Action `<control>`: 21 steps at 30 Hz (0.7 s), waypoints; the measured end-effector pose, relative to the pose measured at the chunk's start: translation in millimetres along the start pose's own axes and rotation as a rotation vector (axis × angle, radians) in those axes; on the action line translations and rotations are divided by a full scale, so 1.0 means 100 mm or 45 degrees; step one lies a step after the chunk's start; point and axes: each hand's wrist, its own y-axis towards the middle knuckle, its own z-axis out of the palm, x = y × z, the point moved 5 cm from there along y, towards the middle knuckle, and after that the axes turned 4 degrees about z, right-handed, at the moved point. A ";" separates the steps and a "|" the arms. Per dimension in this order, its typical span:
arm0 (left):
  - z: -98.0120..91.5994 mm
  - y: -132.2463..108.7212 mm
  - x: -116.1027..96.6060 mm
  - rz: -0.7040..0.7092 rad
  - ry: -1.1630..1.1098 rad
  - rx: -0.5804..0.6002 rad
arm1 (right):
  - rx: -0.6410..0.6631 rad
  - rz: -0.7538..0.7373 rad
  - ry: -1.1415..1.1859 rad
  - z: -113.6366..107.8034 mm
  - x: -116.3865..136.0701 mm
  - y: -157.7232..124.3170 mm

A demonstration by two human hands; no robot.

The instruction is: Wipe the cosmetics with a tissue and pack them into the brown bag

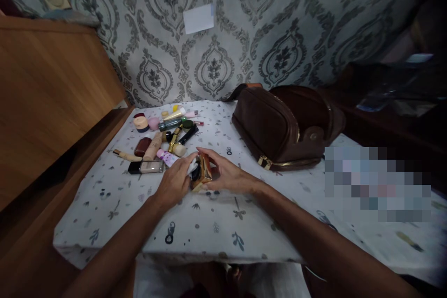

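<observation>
**On the printed tablecloth [216, 230], one gold-and-black item [206, 171] getting the two-handed treatment**

So it's near the middle, right of the bottles and tubes; can't tell if its base touches the cloth. The right hand [228, 174] is clamped on its right side, thumb and fingers curled round it. The left hand [174, 179] has its fingers closed on some whitish scrap [192, 165], pressed up by the black part. Too small to say what the scrap is.

Just beyond the left hand there's a purple-and-white tube [166, 157], plus a clear bottle with a black cap [152, 166] lying on its side. Past those, a beige tube [152, 147] sits right by a dark red case [142, 147], and a two-tone jar [140, 124] stands near the back, next to a pink thing [153, 124].

Over to the right, well apart from the jar, is a big brown bag [263, 125], its zip partly undone. Behind everything: patterned wall [214, 63] with white paper [199, 18] on it.
</observation>
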 end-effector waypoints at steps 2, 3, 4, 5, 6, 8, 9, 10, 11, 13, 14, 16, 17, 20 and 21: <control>-0.03 0.01 -0.07 0.042 0.031 0.057 | -0.017 0.003 -0.016 -0.02 -0.01 0.00; -0.05 0.01 -0.10 0.064 0.048 0.074 | -0.023 0.008 -0.013 -0.02 -0.01 0.00; -0.06 0.00 -0.12 0.091 0.060 0.080 | -0.027 0.014 -0.004 -0.03 -0.01 0.00; -0.08 0.00 -0.15 0.132 0.062 0.077 | -0.033 0.018 0.006 -0.03 -0.01 0.00; -0.09 -0.01 -0.18 0.183 0.056 0.069 | -0.041 0.022 0.010 -0.04 -0.02 0.00; -0.13 -0.02 -0.25 0.280 0.042 0.034 | -0.060 0.029 -0.002 -0.06 -0.02 0.00; -0.14 -0.02 -0.29 0.320 0.040 0.012 | -0.074 0.031 -0.018 -0.08 -0.03 0.01; -0.16 -0.02 -0.33 0.352 0.043 -0.010 | -0.090 0.034 -0.038 -0.10 -0.04 0.01; -0.16 -0.02 -0.36 0.382 0.052 -0.030 | -0.105 0.040 -0.062 -0.12 -0.04 0.01; -0.16 -0.02 -0.41 0.439 0.067 -0.041 | -0.120 0.064 -0.107 -0.18 -0.07 0.02; -0.15 -0.02 -0.43 0.468 0.067 -0.040 | -0.122 0.082 -0.127 -0.20 -0.08 0.02; -0.14 -0.02 -0.44 0.515 0.062 -0.045 | -0.113 0.121 -0.139 -0.24 -0.10 0.03; -0.13 -0.02 -0.43 0.526 0.061 -0.046 | -0.108 0.136 -0.133 -0.26 -0.11 0.03; -0.10 -0.02 -0.35 0.456 0.094 -0.019 | -0.092 0.160 -0.130 -0.30 -0.11 0.03; -0.08 -0.01 -0.31 0.399 0.114 -0.002 | -0.090 0.161 -0.151 -0.31 -0.11 0.02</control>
